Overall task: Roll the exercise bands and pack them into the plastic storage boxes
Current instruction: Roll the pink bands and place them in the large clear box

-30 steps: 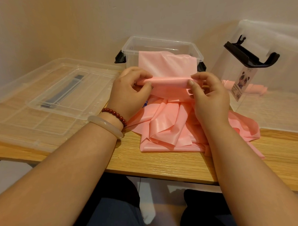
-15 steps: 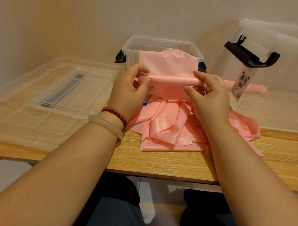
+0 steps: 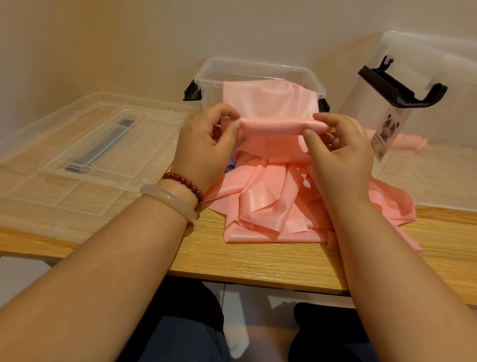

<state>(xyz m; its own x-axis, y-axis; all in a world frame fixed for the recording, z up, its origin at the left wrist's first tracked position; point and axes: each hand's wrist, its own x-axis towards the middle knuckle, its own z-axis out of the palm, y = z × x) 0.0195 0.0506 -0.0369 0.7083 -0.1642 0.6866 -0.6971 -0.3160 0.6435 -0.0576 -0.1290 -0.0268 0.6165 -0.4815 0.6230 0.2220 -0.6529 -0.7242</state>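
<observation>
Along far table [image 3: 255, 266] edge, open clear plastic box [image 3: 206, 78], rigid, glossy. Before it, slack pink band [image 3: 269, 206], thin, satiny, heaped in folds. Above heap, rolled part [image 3: 272, 126], soft tube, long axis left-right, pinched at each end by left hand [image 3: 203, 152] and right hand [image 3: 339, 158], equally near.

Plain room, likely a home: wooden table [image 3: 255, 263] against bare wall [image 3: 129, 25], clear storage boxes [image 3: 260, 72] centre and right of frame.

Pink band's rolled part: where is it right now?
Head view, centre: the roll is pinched between the left hand and right hand, in front of the small clear box.
</observation>
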